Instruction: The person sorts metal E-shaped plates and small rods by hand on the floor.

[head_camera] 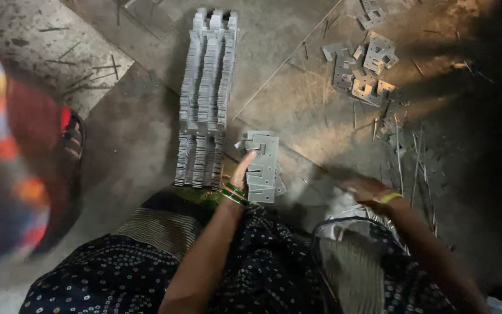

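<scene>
My left hand (243, 170) grips a small stack of flat grey metal plates (262, 166) with notched, E-shaped cut-outs, held just above the floor. Green bangles circle that wrist. My right hand (367, 190), with a yellow-green bangle, hovers palm down and blurred over the dark floor to the right; it looks to hold nothing. Just left of the held stack, a long row of the same plates (204, 99) stands on edge and runs away from me.
A loose heap of cut plates (364, 70) lies at the upper right, with thin metal strips and slivers (405, 157) scattered around it. Another person in bright patterned cloth, with a sandalled foot (72, 139), stands at the left. My dark dotted garment covers my lap.
</scene>
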